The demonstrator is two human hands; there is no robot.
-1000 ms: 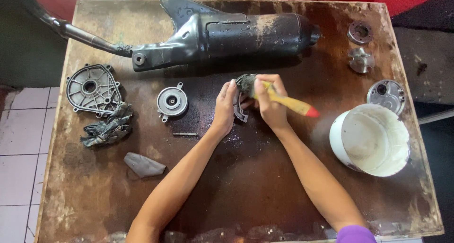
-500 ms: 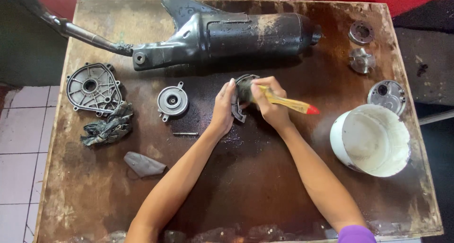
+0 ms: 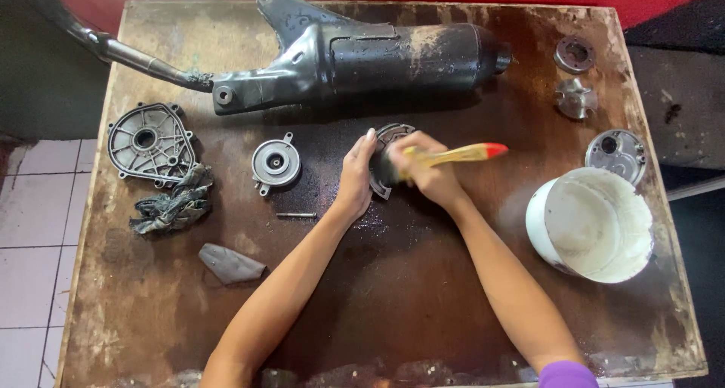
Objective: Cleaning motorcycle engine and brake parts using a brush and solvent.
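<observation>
At the middle of the brown table (image 3: 423, 297), my left hand (image 3: 356, 175) steadies a dark round metal part (image 3: 387, 142) that stands on its edge. My right hand (image 3: 427, 170) grips a paintbrush (image 3: 461, 154) with a yellow handle and red tip; the handle points right, and the bristle end is hidden against the part. The wood around the part looks wet and dark.
A black exhaust muffler (image 3: 362, 59) lies across the back. At left are a grey engine cover (image 3: 147, 141), a dirty rag (image 3: 172, 205), a small round cover (image 3: 276, 163), a bolt (image 3: 296, 216) and a grey scrap (image 3: 230, 263). A white bucket (image 3: 590, 223) and several metal parts (image 3: 615, 154) sit at right.
The brush handle has tilted up from pointing down-right to nearly level, and my right hand has shifted slightly over the part. My left hand stays on it.
</observation>
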